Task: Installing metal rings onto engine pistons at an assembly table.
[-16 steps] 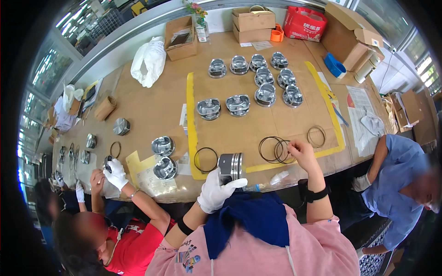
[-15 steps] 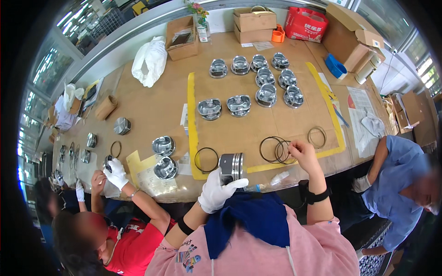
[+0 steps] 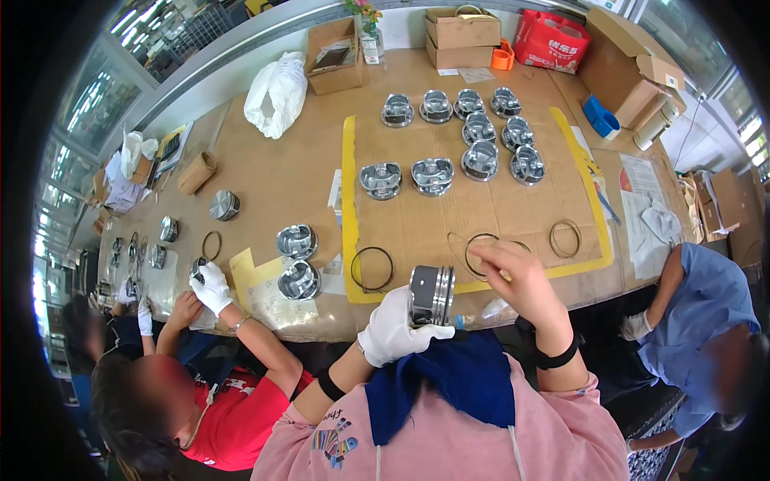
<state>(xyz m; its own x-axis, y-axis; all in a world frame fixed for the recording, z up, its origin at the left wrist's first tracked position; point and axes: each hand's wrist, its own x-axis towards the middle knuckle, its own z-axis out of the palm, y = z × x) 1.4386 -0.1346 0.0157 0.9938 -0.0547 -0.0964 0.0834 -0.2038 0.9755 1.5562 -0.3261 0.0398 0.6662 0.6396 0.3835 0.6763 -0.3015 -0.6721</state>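
Observation:
My gloved left hand (image 3: 395,330) is closed around a piston (image 3: 431,295), which it holds upright above the table's near edge, its grooved side toward the right. Just to the right, my bare right hand (image 3: 520,280) has its fingers pinched together, with a thin piston ring (image 3: 451,244) that seems to hang from the fingertips. Part of that ring is hidden by the hand. Dark piston rings (image 3: 480,236) lie on the cardboard behind these fingers. Another ring (image 3: 372,269) rests to the left, and a small stack of rings (image 3: 565,239) to the right.
Several pistons (image 3: 433,176) stand on the yellow-taped cardboard mat (image 3: 417,220). Two more pistons (image 3: 298,280) sit left of it. A co-worker in red (image 3: 241,409) handles a part at left; a person in blue (image 3: 698,313) is at right. Boxes (image 3: 463,32) line the back.
My right hand has moved left from the rings on the mat toward the piston. The left hand still holds the piston, and the whole view has shifted slightly.

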